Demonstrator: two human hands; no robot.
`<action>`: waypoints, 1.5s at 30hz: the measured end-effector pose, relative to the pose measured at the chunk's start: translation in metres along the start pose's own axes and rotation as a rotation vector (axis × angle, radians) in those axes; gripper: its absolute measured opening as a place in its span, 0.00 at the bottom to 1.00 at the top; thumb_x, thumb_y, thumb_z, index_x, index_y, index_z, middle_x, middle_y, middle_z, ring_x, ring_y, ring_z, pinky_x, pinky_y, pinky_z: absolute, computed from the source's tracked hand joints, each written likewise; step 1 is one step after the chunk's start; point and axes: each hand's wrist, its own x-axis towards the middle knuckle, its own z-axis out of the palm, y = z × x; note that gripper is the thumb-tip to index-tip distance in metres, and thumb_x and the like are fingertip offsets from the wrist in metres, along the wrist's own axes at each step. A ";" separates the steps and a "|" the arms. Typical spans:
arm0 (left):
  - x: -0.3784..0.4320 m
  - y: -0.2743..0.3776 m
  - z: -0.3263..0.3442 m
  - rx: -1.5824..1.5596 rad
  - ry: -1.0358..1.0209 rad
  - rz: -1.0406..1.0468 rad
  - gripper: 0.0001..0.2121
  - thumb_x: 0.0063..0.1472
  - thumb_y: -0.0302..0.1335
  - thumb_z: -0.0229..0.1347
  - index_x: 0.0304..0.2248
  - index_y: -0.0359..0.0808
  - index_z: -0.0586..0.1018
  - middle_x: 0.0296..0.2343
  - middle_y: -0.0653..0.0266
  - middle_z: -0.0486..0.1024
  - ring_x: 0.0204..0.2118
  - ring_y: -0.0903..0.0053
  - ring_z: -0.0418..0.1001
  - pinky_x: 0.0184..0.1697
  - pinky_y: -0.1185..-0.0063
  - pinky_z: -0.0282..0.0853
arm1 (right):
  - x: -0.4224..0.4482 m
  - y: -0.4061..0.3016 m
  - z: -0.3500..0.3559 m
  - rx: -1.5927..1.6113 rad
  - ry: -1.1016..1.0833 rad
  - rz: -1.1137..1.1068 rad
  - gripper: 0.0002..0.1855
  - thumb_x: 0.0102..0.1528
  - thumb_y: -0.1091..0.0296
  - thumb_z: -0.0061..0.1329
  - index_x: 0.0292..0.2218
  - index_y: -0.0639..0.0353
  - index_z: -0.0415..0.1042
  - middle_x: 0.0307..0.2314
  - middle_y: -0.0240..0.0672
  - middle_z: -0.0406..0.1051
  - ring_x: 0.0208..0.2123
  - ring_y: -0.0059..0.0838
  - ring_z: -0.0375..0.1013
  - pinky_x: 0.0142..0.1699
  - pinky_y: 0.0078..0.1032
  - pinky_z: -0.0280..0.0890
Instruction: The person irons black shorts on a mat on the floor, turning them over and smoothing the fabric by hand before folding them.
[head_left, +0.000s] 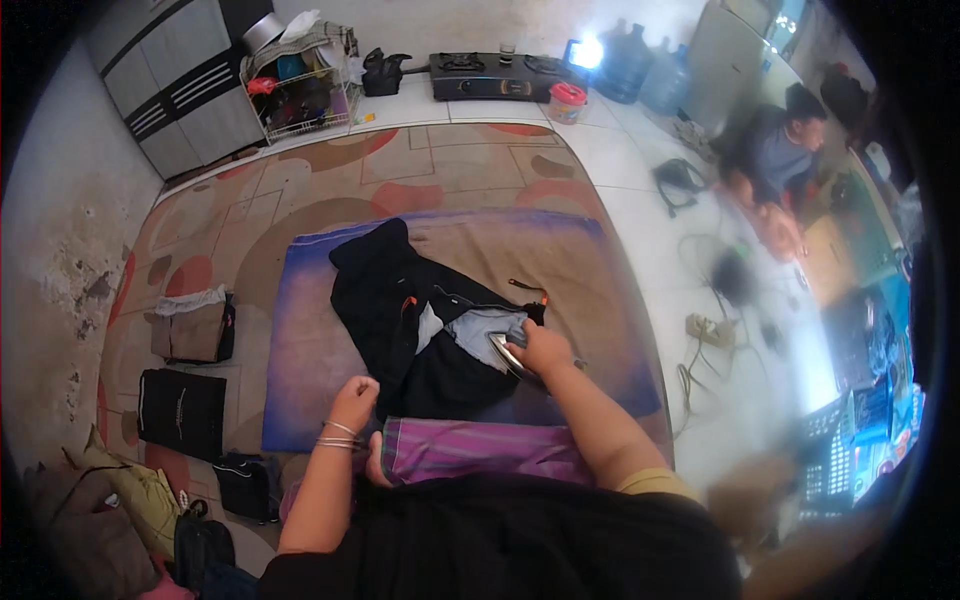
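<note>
My right hand (541, 348) grips the handle of a clothes iron (507, 355). Its soleplate rests at the grey lining of a black garment (375, 300), which looks like trousers or shorts with a zip and a drawstring with orange tips. The garment lies spread on a blue-edged brown cloth (300, 360) laid over a patterned rug. Near the garment's lower left edge is my left hand (355, 403), fingers curled; whether it pinches the fabric is hard to see. Bangles circle that wrist. A pink-purple striped cloth (480, 450) covers my lap, with a bare foot beside it.
Folded clothes (191, 330) and a folded black garment (182, 412) lie on the rug at left. A clothes heap (112, 517) sits lower left. At right, a power strip (709, 330) and cords lie on the tiles; another person (780, 157) sits beyond. A gas stove (495, 79) stands at the back.
</note>
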 end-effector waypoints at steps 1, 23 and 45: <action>0.010 -0.012 0.008 0.017 0.038 0.032 0.09 0.55 0.31 0.53 0.30 0.33 0.73 0.22 0.67 0.70 0.25 0.83 0.67 0.30 0.82 0.64 | 0.007 -0.006 0.001 0.005 -0.113 0.064 0.27 0.46 0.40 0.48 0.36 0.55 0.69 0.26 0.43 0.72 0.32 0.42 0.72 0.37 0.37 0.66; 0.043 -0.086 0.047 -0.061 0.316 0.134 0.15 0.54 0.32 0.56 0.38 0.33 0.69 0.30 0.58 0.72 0.29 0.73 0.71 0.34 0.76 0.66 | 0.057 -0.025 0.018 -0.218 -0.245 -0.306 0.25 0.47 0.41 0.46 0.33 0.55 0.66 0.26 0.42 0.73 0.29 0.43 0.73 0.33 0.39 0.67; 0.035 -0.041 0.047 -0.615 -0.150 -0.217 0.12 0.60 0.36 0.47 0.22 0.39 0.66 0.16 0.69 0.66 0.19 0.82 0.66 0.24 0.84 0.61 | 0.112 -0.018 0.025 -0.316 -0.092 -0.404 0.25 0.44 0.39 0.49 0.33 0.52 0.68 0.26 0.42 0.73 0.31 0.42 0.73 0.35 0.36 0.67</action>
